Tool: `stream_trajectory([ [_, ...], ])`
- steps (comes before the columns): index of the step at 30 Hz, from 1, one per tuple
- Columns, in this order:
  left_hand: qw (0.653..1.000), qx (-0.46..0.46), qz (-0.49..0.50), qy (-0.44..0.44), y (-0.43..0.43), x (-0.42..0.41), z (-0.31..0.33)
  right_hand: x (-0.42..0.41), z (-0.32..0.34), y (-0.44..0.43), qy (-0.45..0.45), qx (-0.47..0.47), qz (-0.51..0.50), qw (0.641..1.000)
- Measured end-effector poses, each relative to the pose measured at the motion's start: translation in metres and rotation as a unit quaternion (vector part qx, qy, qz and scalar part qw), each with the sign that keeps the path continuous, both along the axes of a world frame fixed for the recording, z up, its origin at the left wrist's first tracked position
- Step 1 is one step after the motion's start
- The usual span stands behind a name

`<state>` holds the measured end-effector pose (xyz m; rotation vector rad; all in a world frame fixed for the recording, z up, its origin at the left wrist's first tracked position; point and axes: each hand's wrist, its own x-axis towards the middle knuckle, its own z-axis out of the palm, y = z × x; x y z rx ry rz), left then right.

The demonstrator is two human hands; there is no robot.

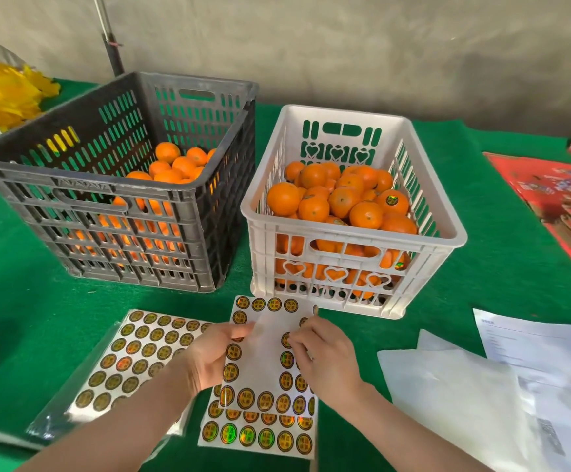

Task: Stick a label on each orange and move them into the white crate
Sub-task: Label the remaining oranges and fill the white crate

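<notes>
Glossy paper: we are gripping the sticker sheet (263,356) in our left hand (209,359) while our right hand (325,359) is pinching a label (287,339) on it. Beyond, oranges (342,199) are lying in the white crate (345,235) and the black crate (83,189).

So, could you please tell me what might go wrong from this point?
The label that the right hand pinches on the sticker sheet, held by the left hand, may curl or stick to itself, since no orange is in hand yet. The white crate looks nearly full of oranges; more might roll over its rim.
</notes>
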<state>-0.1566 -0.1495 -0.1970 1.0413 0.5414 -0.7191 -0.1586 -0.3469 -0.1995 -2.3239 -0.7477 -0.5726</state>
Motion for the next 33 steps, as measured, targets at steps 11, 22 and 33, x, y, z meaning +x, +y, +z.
stream_trajectory([
  [11, 0.999, -0.028, 0.017, 0.022, 0.001, 0.005, 0.003, 0.000, 0.000, 0.000, -0.016, -0.001, -0.014, 1.000],
  [22, 0.999, 0.020, -0.037, 0.007, 0.012, 0.010, 0.000, 0.005, 0.002, 0.006, 0.086, 0.080, 0.016, 0.993],
  [33, 0.891, 0.351, -0.196, -0.210, 0.010, 0.004, 0.000, 0.030, 0.058, 0.040, 0.191, 0.200, 0.024, 0.961],
])
